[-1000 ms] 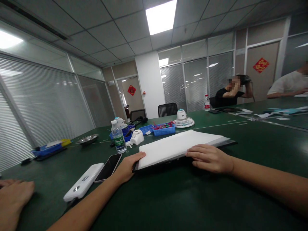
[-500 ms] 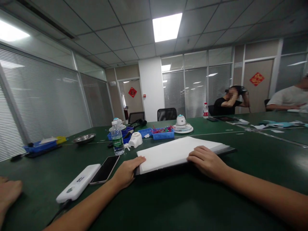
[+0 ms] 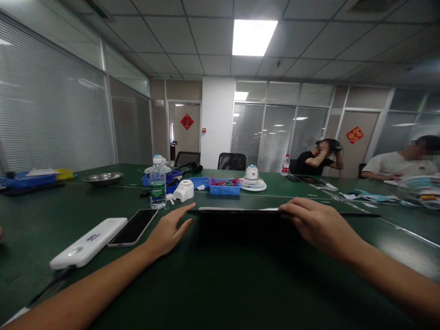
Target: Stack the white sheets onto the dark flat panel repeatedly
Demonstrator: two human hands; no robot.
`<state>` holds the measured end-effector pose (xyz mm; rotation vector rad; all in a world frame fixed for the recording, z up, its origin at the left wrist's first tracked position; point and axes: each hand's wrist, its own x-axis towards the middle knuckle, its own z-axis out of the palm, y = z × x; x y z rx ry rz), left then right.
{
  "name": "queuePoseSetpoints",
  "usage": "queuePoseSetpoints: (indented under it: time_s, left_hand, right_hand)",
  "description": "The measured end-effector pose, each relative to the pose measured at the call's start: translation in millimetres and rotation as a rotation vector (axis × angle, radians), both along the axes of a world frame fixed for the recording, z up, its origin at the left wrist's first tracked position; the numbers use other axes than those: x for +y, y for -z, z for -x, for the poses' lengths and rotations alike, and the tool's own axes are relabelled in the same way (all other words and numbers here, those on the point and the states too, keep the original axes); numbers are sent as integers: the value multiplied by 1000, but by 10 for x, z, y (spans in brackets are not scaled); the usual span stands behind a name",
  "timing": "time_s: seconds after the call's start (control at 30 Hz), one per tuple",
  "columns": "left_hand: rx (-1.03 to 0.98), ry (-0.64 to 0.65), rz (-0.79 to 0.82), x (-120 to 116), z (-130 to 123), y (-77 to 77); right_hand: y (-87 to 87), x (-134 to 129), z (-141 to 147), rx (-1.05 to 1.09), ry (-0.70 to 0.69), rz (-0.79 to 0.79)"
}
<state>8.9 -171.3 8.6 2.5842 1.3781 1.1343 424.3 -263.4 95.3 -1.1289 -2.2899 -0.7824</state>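
Observation:
A dark flat folder [image 3: 240, 229] stands tilted up before me, its black side facing me. Thin strips of white paper [image 3: 222, 209] show along its top edge; the rest of the sheets are hidden behind it. My right hand [image 3: 314, 224] grips that top edge right of the middle, fingers over it. At the folder's left corner is my left hand [image 3: 168, 229], thumb and fingers apart; whether a fingertip touches the corner I cannot tell. Left of that hand lie a phone [image 3: 134, 228] and a white power bank [image 3: 89, 243] with a black cable.
A water bottle [image 3: 158, 183] stands beyond the phone, near a white plastic housing [image 3: 184, 190]. Farther back are a blue tray [image 3: 224, 188] of wires, a white fan part [image 3: 252, 179] and a metal bowl [image 3: 103, 178]. Two people sit at the far right.
The folder has tipped up, so its white paper face has turned away and its black side shows. My left hand has loosened from its corner. The camera view has shifted.

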Motion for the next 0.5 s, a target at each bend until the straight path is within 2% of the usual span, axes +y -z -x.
queuePoseSetpoints:
  time_s: [0.13,0.27,0.37,0.5]
  left_hand:
    - [108,-42,25,7,34,-13]
    - [172,-54,36,-29,38,-35]
    - [194,-36,25,-45,28,-29]
    - [228,-21,13,-14,46,14]
  right_hand:
    - [-188,-121,-298,-24,124,-12]
    - [-305,-200,-523,-64,405,-16]
    - [-323,-202,-667,-104,604,4]
    - [-255,-118,-876,-156,717,67]
